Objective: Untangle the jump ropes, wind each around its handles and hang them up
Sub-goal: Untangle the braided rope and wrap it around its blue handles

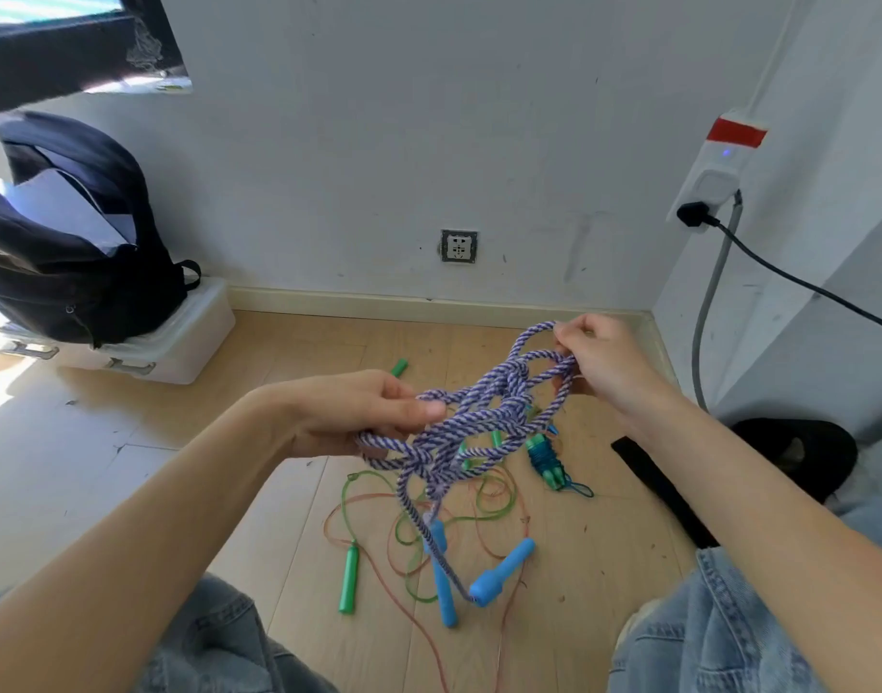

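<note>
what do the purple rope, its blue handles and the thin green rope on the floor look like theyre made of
Purple rope: twisted fibre cord, likely cotton or polyester; purple and white strands spiral visibly, matte.
Blue handles: probably moulded plastic; smooth, uniform colour, slight sheen.
Thin green rope: looks like PVC or a similar plastic cord; thin, translucent, glossy, lying in springy loops on the floor.

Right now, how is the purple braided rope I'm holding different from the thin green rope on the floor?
The purple braided rope is thick, twisted cord, knotted and held up between the left hand and right hand; the thin green rope is slim, smooth, and lies in loose loops on the floor. Purple's blue handles dangle; a green handle lies flat. Both remain unwound.
</note>
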Demonstrator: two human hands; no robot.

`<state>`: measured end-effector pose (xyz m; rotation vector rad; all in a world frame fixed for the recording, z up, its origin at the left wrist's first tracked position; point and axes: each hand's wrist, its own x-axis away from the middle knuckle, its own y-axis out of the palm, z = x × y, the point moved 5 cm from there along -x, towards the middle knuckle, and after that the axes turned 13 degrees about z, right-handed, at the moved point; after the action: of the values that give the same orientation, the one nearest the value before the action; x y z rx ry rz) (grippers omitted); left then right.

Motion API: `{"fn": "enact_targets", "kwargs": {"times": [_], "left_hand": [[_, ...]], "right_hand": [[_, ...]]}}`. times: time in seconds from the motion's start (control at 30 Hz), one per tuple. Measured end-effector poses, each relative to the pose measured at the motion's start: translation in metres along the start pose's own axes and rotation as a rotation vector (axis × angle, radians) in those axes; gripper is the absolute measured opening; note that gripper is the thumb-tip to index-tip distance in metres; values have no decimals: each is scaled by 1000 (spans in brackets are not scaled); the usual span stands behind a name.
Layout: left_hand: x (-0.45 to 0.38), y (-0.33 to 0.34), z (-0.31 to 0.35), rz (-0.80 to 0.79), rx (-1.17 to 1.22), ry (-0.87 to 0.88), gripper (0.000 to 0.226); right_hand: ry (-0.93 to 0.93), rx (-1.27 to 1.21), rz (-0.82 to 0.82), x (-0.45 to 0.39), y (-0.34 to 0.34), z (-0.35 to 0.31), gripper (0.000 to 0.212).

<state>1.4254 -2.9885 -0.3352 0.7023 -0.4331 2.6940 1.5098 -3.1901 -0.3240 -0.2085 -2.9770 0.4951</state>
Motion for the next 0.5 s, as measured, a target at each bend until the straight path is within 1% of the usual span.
{"fn": "enact_targets", "kwargs": {"times": [0.07, 0.1, 0.13, 0.17, 0.2, 0.23, 0.27, 0.3, 0.33, 0.37, 0.43, 0.5], "left_hand": [[-1, 4, -3, 41, -199, 13, 24], [-2, 6, -3, 82, -280, 20, 19], [-4, 5, -4, 131, -300, 14, 17], [-7, 2, -6, 173, -272, -5, 13], [-8, -1, -5, 208, -224, -25, 9], [-8, -4, -5, 231, -185, -36, 15], [-8, -6, -3, 243, -156, -43, 19], [-8, -7, -2, 245, -133, -40, 20], [-7, -7, 1, 239, -118, -32, 20], [-7, -5, 3, 225, -99, -19, 20], [-8, -2, 5, 209, -77, 6, 25], [-8, -1, 4, 217, -129, 12, 27]], "right_hand": [[0, 9, 25, 0, 1, 1, 16], [-57, 66, 26, 0, 2, -1, 12], [-177, 185, 17, 3, 4, -6, 12], [-348, 328, -13, 10, 7, -13, 21], [-513, 414, -86, 18, 13, -19, 34], [-621, 436, -201, 28, 21, -22, 43], [-677, 421, -337, 40, 28, -25, 44], [-710, 409, -469, 52, 36, -24, 40], [-733, 430, -554, 60, 44, -21, 33], [-752, 463, -583, 65, 48, -18, 27], [-730, 436, -533, 61, 50, -17, 17], [-592, 276, -385, 46, 40, -25, 16]]}}
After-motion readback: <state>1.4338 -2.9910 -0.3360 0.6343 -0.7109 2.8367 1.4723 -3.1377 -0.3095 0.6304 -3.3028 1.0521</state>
